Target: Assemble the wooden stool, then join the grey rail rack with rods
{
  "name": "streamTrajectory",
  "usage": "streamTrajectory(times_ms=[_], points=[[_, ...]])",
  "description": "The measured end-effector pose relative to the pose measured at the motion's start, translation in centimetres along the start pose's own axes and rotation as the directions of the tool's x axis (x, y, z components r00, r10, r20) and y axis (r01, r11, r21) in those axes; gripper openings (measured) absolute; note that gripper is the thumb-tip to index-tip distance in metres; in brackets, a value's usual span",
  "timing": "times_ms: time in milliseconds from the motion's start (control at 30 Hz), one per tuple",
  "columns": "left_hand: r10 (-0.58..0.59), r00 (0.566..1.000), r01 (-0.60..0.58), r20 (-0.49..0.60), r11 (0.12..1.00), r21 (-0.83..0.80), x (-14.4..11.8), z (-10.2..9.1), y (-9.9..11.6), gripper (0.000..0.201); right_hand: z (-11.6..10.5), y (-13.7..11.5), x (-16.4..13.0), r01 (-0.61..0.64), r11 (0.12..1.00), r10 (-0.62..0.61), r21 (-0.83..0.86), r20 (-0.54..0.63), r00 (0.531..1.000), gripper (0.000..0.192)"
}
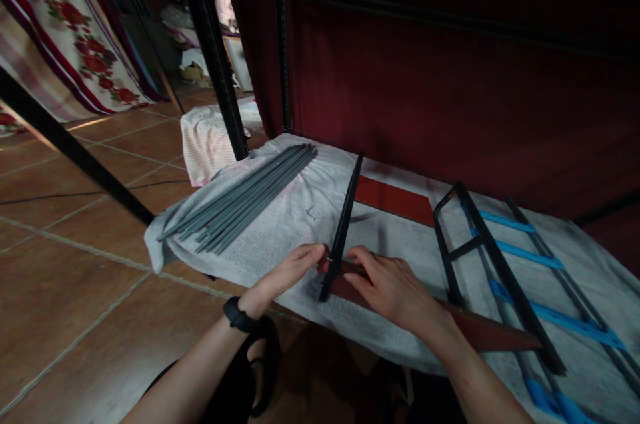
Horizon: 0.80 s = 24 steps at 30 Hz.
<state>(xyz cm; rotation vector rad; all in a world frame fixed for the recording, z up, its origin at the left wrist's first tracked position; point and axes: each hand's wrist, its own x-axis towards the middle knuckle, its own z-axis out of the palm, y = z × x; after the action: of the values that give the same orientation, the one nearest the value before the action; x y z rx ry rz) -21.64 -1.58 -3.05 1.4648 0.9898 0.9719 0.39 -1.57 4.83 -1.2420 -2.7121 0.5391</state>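
A black metal rail (343, 227) stands on edge across a dark red board (395, 201) laid on a grey towel-covered surface (300, 211). My left hand (293, 269) pinches the rail's near end, fingertips against its left side. My right hand (393, 287) rests flat on the near red strip (490, 332) just right of the rail, its fingers touching the rail's lower end. A black band sits on my left wrist.
A bundle of grey rods (245, 201) lies at the towel's left. A black frame with blue straps (505, 264) lies at the right. A dark red fabric wall (450, 77) rises behind. Black shelf posts (210, 44), tiled floor (75, 264) and a folded white cloth (210, 137) are left.
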Motion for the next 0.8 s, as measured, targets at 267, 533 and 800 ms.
streamTrajectory(times_ms=[267,533,800], points=[[-0.289,0.957,0.287,-0.012,0.943,0.167,0.3,-0.1,-6.0,0.017,1.0,-0.4,1.0,0.114,0.991,-0.108,-0.074,0.08,0.991,0.055],[-0.478,0.878,0.461,-0.016,0.836,0.297,0.7,0.7,-5.6,0.004,-0.2,-0.6,1.1,0.144,0.988,-0.141,-0.048,0.054,0.988,0.046],[-0.553,0.828,0.541,-0.093,0.831,-0.133,-0.9,1.4,-7.3,0.028,-0.5,-0.3,0.8,0.165,0.986,-0.164,-0.02,0.045,0.985,0.047]])
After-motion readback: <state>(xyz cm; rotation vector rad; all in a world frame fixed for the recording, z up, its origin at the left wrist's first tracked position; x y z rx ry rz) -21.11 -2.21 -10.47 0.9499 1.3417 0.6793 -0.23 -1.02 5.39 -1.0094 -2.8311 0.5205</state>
